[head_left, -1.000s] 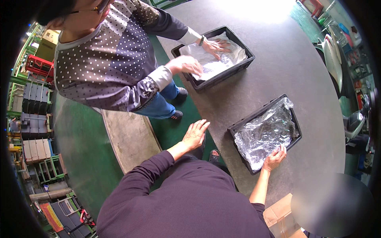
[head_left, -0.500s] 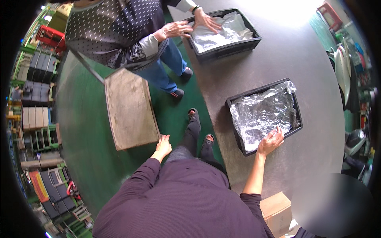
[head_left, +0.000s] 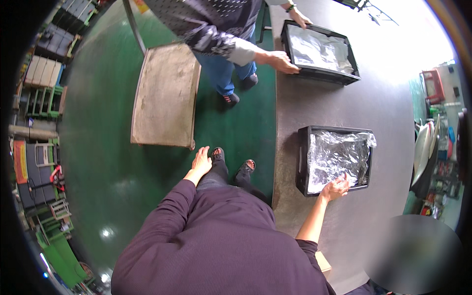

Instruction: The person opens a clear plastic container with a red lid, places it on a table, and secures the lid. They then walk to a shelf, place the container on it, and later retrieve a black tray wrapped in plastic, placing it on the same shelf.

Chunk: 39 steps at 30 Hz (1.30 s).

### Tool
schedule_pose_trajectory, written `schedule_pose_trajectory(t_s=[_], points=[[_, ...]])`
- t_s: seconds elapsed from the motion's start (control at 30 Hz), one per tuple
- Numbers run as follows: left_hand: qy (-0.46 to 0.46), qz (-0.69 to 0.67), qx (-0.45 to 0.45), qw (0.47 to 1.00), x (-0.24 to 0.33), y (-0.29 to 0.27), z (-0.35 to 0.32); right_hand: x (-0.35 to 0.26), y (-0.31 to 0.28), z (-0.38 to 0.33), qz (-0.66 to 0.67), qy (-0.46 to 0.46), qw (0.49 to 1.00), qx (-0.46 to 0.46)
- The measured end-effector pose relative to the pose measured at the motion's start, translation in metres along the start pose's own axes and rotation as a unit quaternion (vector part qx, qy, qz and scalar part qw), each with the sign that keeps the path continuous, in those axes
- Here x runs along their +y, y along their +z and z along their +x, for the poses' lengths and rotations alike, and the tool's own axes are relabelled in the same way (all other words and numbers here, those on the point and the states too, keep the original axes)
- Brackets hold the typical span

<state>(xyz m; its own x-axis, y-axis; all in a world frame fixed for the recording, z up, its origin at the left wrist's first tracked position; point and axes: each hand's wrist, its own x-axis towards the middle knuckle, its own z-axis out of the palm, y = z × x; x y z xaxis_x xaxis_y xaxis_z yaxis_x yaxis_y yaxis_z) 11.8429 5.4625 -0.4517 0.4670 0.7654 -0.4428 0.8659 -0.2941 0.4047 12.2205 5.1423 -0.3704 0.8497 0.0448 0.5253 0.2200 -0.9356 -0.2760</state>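
Note:
On the grey table, a black crate [head_left: 304,162] holds a crumpled clear plastic sheet [head_left: 334,155] over its contents. My right hand [head_left: 336,188] rests at the crate's near rim, its fingers loosely extended over the plastic's near edge. What lies under the plastic I cannot make out. My left hand [head_left: 199,162] hangs over the floor with its fingers stretched out, just beside the near corner of a flat cart [head_left: 164,98]. It holds nothing.
Across from me, a person [head_left: 221,34] has both hands on a second black crate [head_left: 314,76] lined with a whitish plastic sheet [head_left: 319,49]. A cardboard box [head_left: 323,264] shows by my right elbow. Racks and stacked goods [head_left: 42,73] line the left side.
My view has turned, shifting the whole scene. My left hand has come away from the cart's corner. The other person's hands have moved from the whitish sheet to their crate's rim.

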Motion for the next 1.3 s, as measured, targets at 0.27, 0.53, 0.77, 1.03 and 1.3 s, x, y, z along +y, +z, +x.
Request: schedule_pose_trajectory(t_s=[0.27,0.53,0.77,1.03,1.3], points=[[-0.088,-0.040,-0.027,0.995,-0.028,0.018,-0.022,0.012,-0.010,0.015,0.133,0.156,0.977,0.049],[-0.061,-0.099,0.032,0.993,-0.033,0.020,-0.003,0.058,0.021,0.005,0.529,0.558,0.612,-0.187],[-0.064,-0.106,0.017,0.992,-0.038,0.023,0.003,0.075,0.022,0.008,0.481,0.579,0.627,-0.202],[-0.091,-0.050,-0.053,0.993,-0.049,0.009,0.000,0.076,0.016,-0.005,0.479,0.603,0.606,-0.198],[-0.055,-0.072,-0.020,0.996,-0.034,-0.022,0.023,0.067,0.015,-0.013,0.512,0.554,0.635,-0.169]])
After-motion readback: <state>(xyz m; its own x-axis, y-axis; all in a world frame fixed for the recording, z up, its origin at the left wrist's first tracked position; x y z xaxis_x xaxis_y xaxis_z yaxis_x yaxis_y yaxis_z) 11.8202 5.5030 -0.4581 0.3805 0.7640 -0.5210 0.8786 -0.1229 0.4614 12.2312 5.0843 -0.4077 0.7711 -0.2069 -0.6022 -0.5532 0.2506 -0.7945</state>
